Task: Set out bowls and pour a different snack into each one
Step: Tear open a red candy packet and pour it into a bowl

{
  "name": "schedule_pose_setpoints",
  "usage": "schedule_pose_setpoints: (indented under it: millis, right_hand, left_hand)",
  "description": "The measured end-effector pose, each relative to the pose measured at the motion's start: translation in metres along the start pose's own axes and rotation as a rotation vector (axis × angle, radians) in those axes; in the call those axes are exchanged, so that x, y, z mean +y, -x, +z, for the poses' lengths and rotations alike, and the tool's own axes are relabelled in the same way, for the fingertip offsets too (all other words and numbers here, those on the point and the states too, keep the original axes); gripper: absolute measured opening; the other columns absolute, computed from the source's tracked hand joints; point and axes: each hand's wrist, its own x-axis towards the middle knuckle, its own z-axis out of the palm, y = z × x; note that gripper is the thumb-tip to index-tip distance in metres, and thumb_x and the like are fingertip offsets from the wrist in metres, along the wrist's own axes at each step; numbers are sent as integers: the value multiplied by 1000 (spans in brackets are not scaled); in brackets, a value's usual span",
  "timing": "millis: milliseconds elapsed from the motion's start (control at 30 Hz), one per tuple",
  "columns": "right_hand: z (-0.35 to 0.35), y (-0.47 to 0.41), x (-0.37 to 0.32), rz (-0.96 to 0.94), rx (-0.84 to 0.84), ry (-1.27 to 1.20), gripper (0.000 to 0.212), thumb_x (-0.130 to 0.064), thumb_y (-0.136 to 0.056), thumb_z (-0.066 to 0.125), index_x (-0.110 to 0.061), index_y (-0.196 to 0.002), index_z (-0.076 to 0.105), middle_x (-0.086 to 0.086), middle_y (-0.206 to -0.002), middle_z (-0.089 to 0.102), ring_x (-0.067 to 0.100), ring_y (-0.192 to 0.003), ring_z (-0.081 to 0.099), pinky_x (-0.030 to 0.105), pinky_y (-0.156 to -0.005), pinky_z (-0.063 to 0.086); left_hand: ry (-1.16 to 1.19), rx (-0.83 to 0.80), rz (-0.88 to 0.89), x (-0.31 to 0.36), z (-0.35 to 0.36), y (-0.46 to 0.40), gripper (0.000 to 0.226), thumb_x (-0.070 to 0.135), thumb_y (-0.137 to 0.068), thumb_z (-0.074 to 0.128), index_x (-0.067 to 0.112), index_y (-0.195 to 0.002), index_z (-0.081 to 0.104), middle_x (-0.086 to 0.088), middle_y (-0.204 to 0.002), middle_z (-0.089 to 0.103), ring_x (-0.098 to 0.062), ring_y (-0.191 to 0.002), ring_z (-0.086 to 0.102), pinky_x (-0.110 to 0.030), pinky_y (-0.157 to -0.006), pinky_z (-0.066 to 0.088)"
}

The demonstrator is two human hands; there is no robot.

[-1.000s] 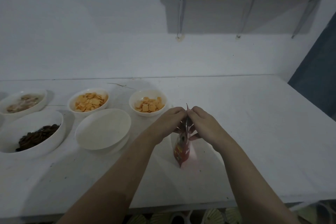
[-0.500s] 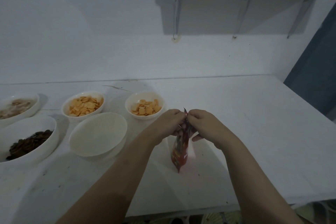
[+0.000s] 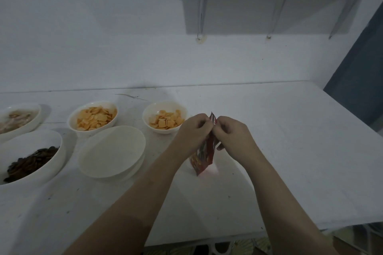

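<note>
Both hands, left (image 3: 191, 130) and right (image 3: 232, 132), pinch the top of a red packet (image 3: 204, 155) held upright over the table (image 3: 290, 151). Just left sits an empty bowl (image 3: 113, 151). Behind it, two bowls hold orange crackers (image 3: 93, 118) (image 3: 165, 122). Far left, one bowl holds dark seeds (image 3: 31, 161), another pale pieces (image 3: 16, 119).

Five white bowls are sitting at the left of the frame — four holding snacks: pale pieces (image 3: 17, 120), orange crackers (image 3: 93, 117), orange squares (image 3: 165, 121), dark seeds (image 3: 31, 161) — one empty bowl (image 3: 113, 152). One red packet (image 3: 204, 155) is standing at the centre, between two hands: left hand (image 3: 193, 130), right hand (image 3: 233, 132).
</note>
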Motion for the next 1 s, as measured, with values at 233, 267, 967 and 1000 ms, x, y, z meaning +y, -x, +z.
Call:
schedule_pose_setpoints:
  millis: [233, 267, 967, 1000]
  right_hand:
    - [0, 2, 0, -60, -130, 63, 18, -8, -94, 49, 2, -80, 50, 14, -74, 63, 10, -58, 58, 18, -54, 51]
    - [1, 3, -1, -71, -135, 68, 17, -8, -93, 49, 2, -81, 50, 16, -76, 63, 14, -60, 59, 22, -56, 54]
    - [9, 3, -13, -84, -67, 167, 26, -20, -98, 46, -1, -81, 49, 21, -76, 59, 30, -60, 52, 51, -56, 52]
    - [9, 4, -12, -72, -66, 165, 26, -22, -98, 47, -3, -81, 51, 19, -75, 61, 30, -61, 55, 48, -55, 52]
  left_hand:
    - [-248, -208, -26, 4, -23, 3, 30, 23, -90, 44, 15, -62, 48, -4, -65, 55, -17, -61, 48, -35, -63, 40]
    - [-237, -211, -15, 2, -24, 5, 28, 23, -88, 44, 16, -61, 47, -3, -64, 53, -16, -60, 47, -35, -62, 39]
    - [-125, -79, 147, -10, -25, 15, 40, 8, -94, 45, 25, -59, 39, 16, -50, 40, -1, -50, 37, -11, -51, 29]
    - [-127, -83, 143, -9, -26, 15, 41, 8, -94, 45, 25, -58, 39, 17, -48, 41, -1, -49, 37, -10, -51, 29]
